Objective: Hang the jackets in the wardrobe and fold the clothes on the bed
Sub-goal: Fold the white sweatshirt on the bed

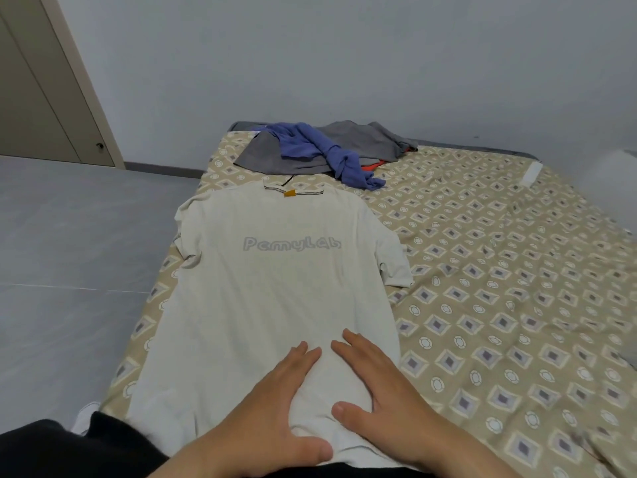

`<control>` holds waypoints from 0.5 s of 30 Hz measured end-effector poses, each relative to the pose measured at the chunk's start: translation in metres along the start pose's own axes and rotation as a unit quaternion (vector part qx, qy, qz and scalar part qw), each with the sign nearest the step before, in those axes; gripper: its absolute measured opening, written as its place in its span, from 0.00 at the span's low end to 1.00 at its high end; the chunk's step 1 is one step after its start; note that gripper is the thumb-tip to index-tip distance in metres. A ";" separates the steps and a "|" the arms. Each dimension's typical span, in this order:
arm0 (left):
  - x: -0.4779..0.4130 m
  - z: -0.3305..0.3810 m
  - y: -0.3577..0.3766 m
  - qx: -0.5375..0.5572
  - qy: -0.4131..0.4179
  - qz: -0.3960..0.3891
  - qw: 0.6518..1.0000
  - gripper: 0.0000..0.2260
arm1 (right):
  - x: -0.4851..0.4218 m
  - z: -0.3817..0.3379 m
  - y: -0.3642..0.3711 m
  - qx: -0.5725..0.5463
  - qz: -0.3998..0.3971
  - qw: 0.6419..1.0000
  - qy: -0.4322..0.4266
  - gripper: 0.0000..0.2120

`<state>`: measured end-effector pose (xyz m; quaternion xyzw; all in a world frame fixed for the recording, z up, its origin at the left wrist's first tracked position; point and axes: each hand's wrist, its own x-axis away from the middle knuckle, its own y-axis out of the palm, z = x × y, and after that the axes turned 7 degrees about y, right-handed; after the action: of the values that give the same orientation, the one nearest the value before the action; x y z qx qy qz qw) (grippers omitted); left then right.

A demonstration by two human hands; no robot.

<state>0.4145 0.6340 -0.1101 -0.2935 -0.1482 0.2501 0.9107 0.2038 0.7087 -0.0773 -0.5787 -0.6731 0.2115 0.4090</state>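
T-shirt: a cream T-shirt (272, 305) lies flat on the bed (499, 305), chest side up, collar toward the far wall, grey lettering across the chest; it occupies the bed's left portion, hem nearest the camera.
Sleeves: both spread outward; the right one lies creased on the bedsheet.
Collar tag: a small orange tag (289, 193) sits at the neckline.
Left hand: the left hand (275, 401) rests palm down on the lower shirt, fingers straight, thumb spread.
Right hand: the right hand (382, 391) lies flat beside it, fingers extended, pressing the fabric; nothing gripped.
Hand spacing: close together, fingertips nearly meeting, not touching.
Other clothes: a grey garment (344, 146) at the bed's far end, a blue garment (331, 153) crumpled on top, a red-orange piece showing beneath.
Sheet: tan, diamond-patterned, lightly wrinkled.
Surroundings: grey floor (69, 253) at left; a door (41, 98) in the far left corner.
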 end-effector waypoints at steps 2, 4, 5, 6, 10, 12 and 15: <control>-0.005 -0.002 -0.004 0.042 -0.002 -0.005 0.999 0.40 | -0.007 0.002 0.001 -0.032 -0.002 0.999 0.008 0.32; -0.010 -0.005 -0.009 0.148 -0.021 0.009 0.989 0.29 | -0.016 0.006 0.000 -0.076 -0.007 0.997 0.033 0.28; -0.015 -0.008 -0.010 0.194 -0.039 0.021 0.980 0.24 | -0.022 0.009 -0.001 -0.113 -0.008 0.992 0.051 0.25; -0.023 -0.013 -0.011 0.207 -0.046 0.038 0.977 0.22 | -0.028 0.012 -0.002 -0.163 -0.011 0.984 0.069 0.22; -0.056 -0.051 0.003 0.069 -0.079 0.020 0.994 0.21 | -0.062 0.031 -0.004 -0.303 -0.009 0.941 0.150 0.16; -0.081 -0.062 -0.002 -0.019 -0.138 0.019 0.990 0.22 | -0.083 0.051 -0.001 -0.233 0.008 0.955 0.182 0.19; -0.089 -0.086 -0.006 -0.124 -0.140 0.001 0.982 0.25 | -0.116 0.089 0.013 0.046 0.047 0.986 0.153 0.26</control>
<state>0.3787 0.5416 -0.1849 -0.3668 -0.3035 0.2692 0.8372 0.1405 0.6186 -0.1740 -0.6162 -0.5643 0.1703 0.5224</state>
